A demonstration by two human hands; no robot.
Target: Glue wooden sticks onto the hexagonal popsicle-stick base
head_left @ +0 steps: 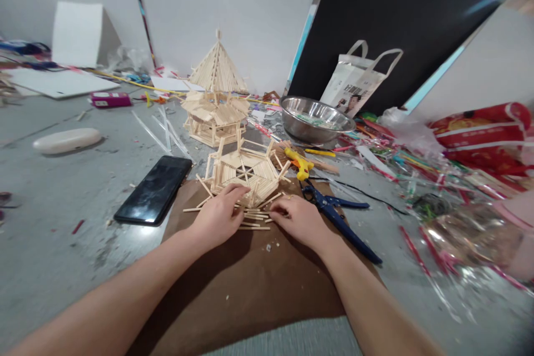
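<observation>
The left hand (221, 216) bends at the near side of a six-sided open frame of thin, pale wooden sticks (227, 167), which sits towards the far end of a brown sheet (267, 289). The right hand (299, 219) curls beside loose pale sticks (256, 228); from where I stand, I can't tell whether either grips anything. The frame looks light, stiff and fragile, safer held by its flat base than its slender uprights.
</observation>
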